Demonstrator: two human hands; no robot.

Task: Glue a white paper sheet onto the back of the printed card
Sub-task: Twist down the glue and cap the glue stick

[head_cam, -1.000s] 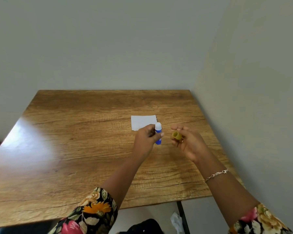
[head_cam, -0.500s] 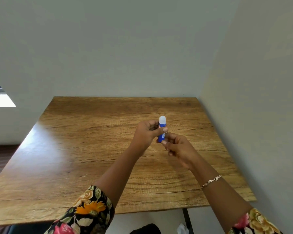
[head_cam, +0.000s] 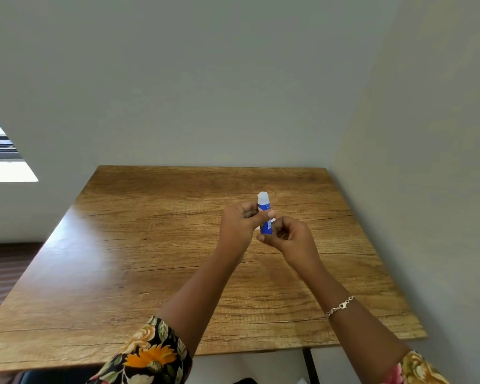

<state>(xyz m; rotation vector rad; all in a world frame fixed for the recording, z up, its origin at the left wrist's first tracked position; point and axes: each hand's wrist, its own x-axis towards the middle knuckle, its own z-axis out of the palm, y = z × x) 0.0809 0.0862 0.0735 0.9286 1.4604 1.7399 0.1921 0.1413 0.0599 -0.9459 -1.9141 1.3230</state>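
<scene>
My left hand (head_cam: 240,225) grips a blue glue stick (head_cam: 266,227) upright above the table, with its uncapped whitish glue tip pointing up. My right hand (head_cam: 294,242) is curled just below and to the right of it. The thumb and fingertips of that hand touch the stick's bottom end. A yellowish cap (head_cam: 283,235) shows inside its curled fingers. My hands hide the white paper sheet almost fully. No printed card shows in the view.
The wooden table (head_cam: 150,245) stands in a room corner, with walls at its far and right edges. A window (head_cam: 0,162) is at the left. A black table leg (head_cam: 306,364) shows below the near edge.
My right hand, holding the cap apart from the stick a second ago, has come in under the stick's base. Both hands now cover the white sheet, and the view has tilted upward.
</scene>
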